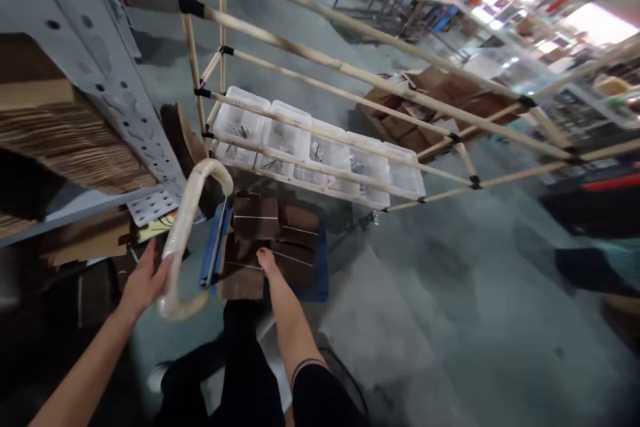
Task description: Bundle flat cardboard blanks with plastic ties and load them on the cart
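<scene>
On the left, my left hand [146, 281] is at the trolley's push handle [183, 220], which is wrapped in cream padding. Its fingers point up and look apart, and the thumb side meets the padding. Ahead of my legs, my right hand [266, 257] reaches down onto the brown cardboard boxes [256, 217]. Its fingers are foreshortened and partly hidden, so I cannot make out a grip. Several boxes with pale lines across their tops lie side by side on the blue trolley platform [320, 273].
Beyond the boxes stands a rack of cream pipes [340, 67] holding several clear plastic bins [287, 130] with small parts. A grey metal shelf [113, 67] with stacked flat cardboard [85, 140] rises at left. An open carton [430, 100] lies behind the rack.
</scene>
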`<state>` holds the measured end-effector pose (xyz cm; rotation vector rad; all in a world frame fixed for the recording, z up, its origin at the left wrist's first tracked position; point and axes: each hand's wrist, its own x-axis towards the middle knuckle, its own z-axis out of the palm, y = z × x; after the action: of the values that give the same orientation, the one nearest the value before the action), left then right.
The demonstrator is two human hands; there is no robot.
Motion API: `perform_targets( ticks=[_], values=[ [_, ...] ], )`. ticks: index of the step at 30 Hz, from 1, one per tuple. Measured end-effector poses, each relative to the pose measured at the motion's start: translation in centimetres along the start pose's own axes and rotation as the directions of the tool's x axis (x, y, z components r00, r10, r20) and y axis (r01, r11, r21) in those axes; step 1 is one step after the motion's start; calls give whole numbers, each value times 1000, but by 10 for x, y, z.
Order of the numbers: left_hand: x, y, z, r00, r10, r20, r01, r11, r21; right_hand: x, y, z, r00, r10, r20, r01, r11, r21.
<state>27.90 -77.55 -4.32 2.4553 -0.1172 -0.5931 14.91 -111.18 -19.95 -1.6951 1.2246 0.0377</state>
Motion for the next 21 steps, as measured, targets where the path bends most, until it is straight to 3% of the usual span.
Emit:
perform_targets(
  ticks=[2,4,9,12,16,21],
  values=[
    [24,44,12,995,-96,32,94,995,41,67,-13,3,997,-16,80,29,985,-167],
    [27,64,17,980,-197,-15,197,978,61,121,-20,9,988,-32,149,78,944,-319],
    [8,50,25,927,-287,-241,305,952,38,207,-22,36,950,-68,303,245,766,-594],
    [5,37,32,896,-344,-282,375,925,61,229,-18,50,925,-72,372,327,647,-689],
    [5,35,35,876,-376,-301,412,909,62,230,-9,55,908,-31,418,371,523,-767],
    [3,47,29,903,-346,-255,386,914,126,233,-14,52,884,-19,467,429,431,-794]
  ],
)
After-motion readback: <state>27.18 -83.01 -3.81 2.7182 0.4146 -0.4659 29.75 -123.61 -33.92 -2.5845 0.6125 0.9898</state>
